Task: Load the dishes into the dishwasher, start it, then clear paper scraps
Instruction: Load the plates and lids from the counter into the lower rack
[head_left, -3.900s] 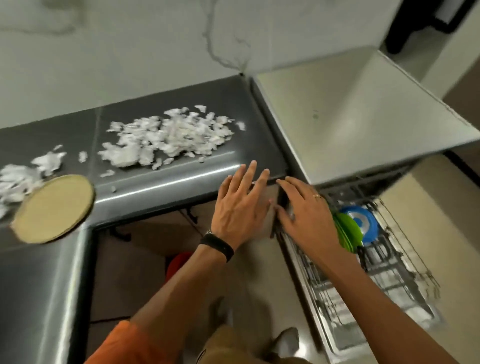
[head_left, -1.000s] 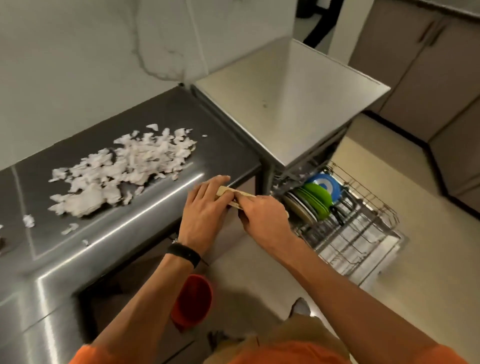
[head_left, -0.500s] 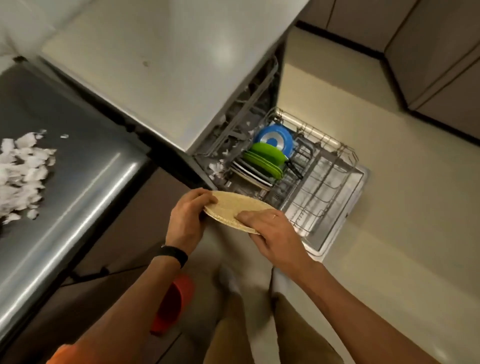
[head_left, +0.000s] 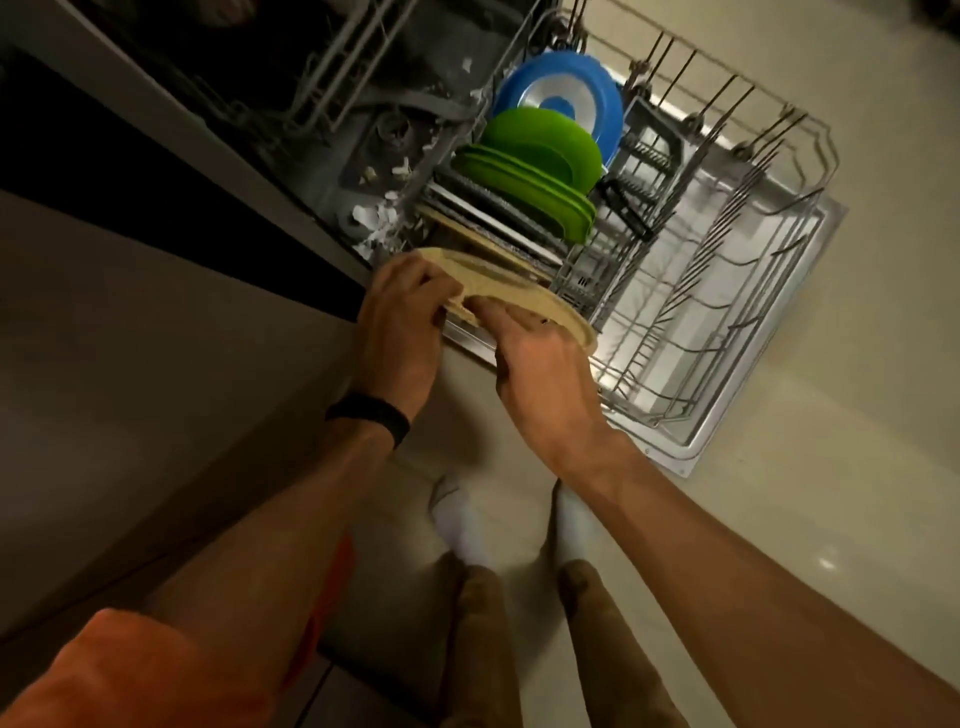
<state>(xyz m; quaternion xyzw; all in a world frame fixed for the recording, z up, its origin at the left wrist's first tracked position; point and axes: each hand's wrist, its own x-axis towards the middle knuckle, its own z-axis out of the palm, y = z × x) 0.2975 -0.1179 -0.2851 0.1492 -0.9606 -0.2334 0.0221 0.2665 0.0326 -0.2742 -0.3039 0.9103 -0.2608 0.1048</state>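
While both hands have hold of it, the beige plate (head_left: 519, 297) is tilted at the near-left corner of the lower rack (head_left: 717, 322), right in front of the row of plates already standing there. The left hand (head_left: 400, 322) has its fingers curled over the plate's left rim. The right hand (head_left: 540, 358) clamps the near edge with the thumb laid across the top face. The rest of its fingers go under the plate, so I can't see those.

What's in the rack, front to back along the left side:
- a couple of pale, grey-rimmed plates (head_left: 493, 221) on edge, touching or nearly touching the beige one
- a bunch of green plates (head_left: 535, 166) packed close together
- one blue plate (head_left: 563, 96) with a white centre at the very back

Just to the right of the stack there's a dark slotted holder (head_left: 636, 202); can't make out anything in it. The right half of the rack is just bare wire tines. The whole rack is pulled out over the dropped-open dishwasher door (head_left: 685, 457).

Oh, and inside the tub, left of the plates, there are white paper scraps (head_left: 379, 218) scattered on the floor of the machine.

There's a black wristband (head_left: 371, 415) on the left wrist and white socks (head_left: 462, 525) down on the pale floor.
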